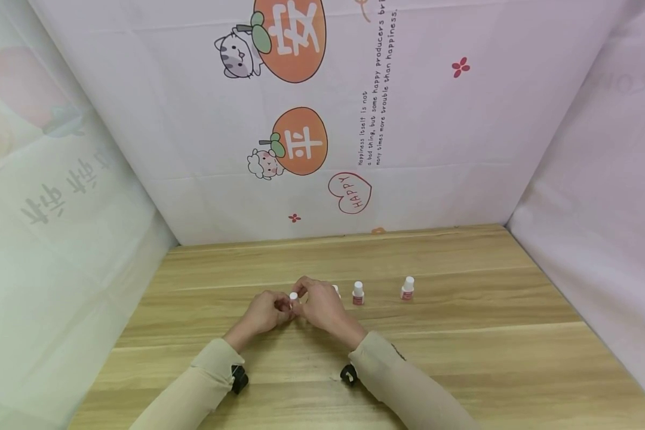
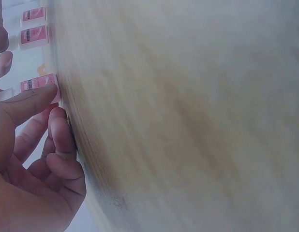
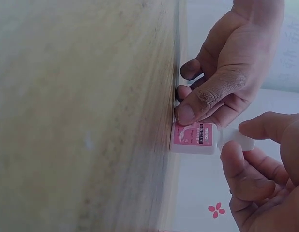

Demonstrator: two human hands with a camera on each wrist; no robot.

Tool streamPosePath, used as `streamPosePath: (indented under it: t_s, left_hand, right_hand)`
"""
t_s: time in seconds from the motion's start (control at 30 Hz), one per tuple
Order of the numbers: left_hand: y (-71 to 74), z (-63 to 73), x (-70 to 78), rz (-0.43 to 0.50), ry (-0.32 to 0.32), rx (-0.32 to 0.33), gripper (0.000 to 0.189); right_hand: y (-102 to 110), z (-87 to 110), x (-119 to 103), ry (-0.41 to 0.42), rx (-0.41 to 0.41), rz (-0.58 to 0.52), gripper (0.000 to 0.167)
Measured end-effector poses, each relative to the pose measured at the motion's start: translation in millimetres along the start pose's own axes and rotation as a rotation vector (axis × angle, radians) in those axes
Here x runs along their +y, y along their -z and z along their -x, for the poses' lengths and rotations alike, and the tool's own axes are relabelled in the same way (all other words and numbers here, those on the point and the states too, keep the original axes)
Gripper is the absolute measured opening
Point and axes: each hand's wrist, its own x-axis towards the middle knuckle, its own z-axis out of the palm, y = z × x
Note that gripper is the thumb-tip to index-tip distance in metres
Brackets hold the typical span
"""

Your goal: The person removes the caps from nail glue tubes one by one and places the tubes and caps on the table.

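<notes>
A small white glue bottle [image 3: 194, 138] with a pink label stands upright on the wooden table, between both hands. My left hand [image 1: 266, 312] grips its body low down, thumb [image 2: 40, 99] over the label and the other fingers curled behind. At the top, my right hand [image 1: 321, 306] pinches the white cap [image 3: 246, 140] between thumb and fingers. In the head view only the cap and a sliver of the bottle show; the fingers hide the rest.
To the right stand more matching bottles: one [image 1: 336, 290] partly behind my right hand, another [image 1: 358, 293] beside it, and one [image 1: 407, 288] farther right. White printed cloth [image 1: 419, 149] hangs behind the table [image 1: 462, 358] and along both sides.
</notes>
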Motion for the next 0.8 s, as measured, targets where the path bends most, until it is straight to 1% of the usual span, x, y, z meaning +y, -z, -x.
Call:
streamPosePath:
  t_s: [0.27,0.53,0.8]
  left_hand:
    - [0.2,0.2,-0.4,-0.006,-0.010,0.005,0.010]
    - [0.7,0.1,-0.6,-0.011,-0.024,0.000,0.009]
    - [0.7,0.2,-1.1,-0.002,-0.015,-0.002,0.010]
  right_hand:
    - [0.3,-0.8,-0.3,-0.009,0.003,0.003,0.014]
    - [0.0,-0.4,-0.9,0.018,0.006,0.009,0.011]
    - [-0.4,-1.1,-0.7,0.004,0.008,0.022,0.014]
